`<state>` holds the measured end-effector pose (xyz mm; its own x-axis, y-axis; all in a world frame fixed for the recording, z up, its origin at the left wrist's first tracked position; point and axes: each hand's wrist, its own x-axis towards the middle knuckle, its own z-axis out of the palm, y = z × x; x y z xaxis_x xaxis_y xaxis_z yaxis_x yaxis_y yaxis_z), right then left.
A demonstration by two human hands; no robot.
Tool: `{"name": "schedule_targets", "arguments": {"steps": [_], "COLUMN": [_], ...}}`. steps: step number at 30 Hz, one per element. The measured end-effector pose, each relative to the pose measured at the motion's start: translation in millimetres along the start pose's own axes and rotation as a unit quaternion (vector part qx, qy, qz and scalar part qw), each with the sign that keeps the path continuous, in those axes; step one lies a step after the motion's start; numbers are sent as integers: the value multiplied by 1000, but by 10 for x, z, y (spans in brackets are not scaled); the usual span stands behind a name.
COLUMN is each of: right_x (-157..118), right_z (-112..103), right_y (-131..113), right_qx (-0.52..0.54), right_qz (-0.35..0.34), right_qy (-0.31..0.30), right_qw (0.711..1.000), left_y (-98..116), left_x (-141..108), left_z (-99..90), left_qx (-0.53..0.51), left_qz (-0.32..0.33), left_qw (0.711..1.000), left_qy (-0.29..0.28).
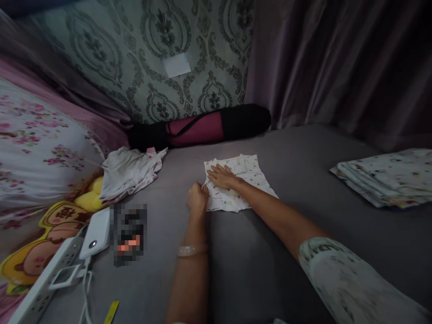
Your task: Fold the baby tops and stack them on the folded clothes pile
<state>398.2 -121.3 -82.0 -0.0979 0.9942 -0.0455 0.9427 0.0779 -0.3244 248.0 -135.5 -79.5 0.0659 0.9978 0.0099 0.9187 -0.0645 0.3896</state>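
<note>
On grey sheet [151, 279], two hands [198, 196] [221, 176], one cloth [248, 170]

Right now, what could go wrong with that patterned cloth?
1. The left hand is closed at the left edge of the patterned cloth; a tug could crease it.
2. The right hand lies flat on top; sliding it might bunch the fabric.
</note>
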Motion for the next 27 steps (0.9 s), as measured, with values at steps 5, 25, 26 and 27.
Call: {"name": "schedule_targets", "arguments": {"steps": [5,25,26,27], "right_x": [-83,-250,-268,-281], "right_z": [-38,-52,-32,-10], "right_y": [206,600,619,630], "right_qx": [-22,-65,-67,-68], "right_qz": [74,182,182,180], "right_qy": [64,116,115,114], "right_qw": [995,974,974,975], "left_y": [8,-187,-186,-185], "left_x": [-10,87,88,90], "left_z": [-14,-39,-42,-44], "left_qx": [12,-86,-84,-84], "left_qz": [-2,49,50,47], "left_qw": [1000,994,994,994], "left_qy": [0,-49,-43,-43]}}
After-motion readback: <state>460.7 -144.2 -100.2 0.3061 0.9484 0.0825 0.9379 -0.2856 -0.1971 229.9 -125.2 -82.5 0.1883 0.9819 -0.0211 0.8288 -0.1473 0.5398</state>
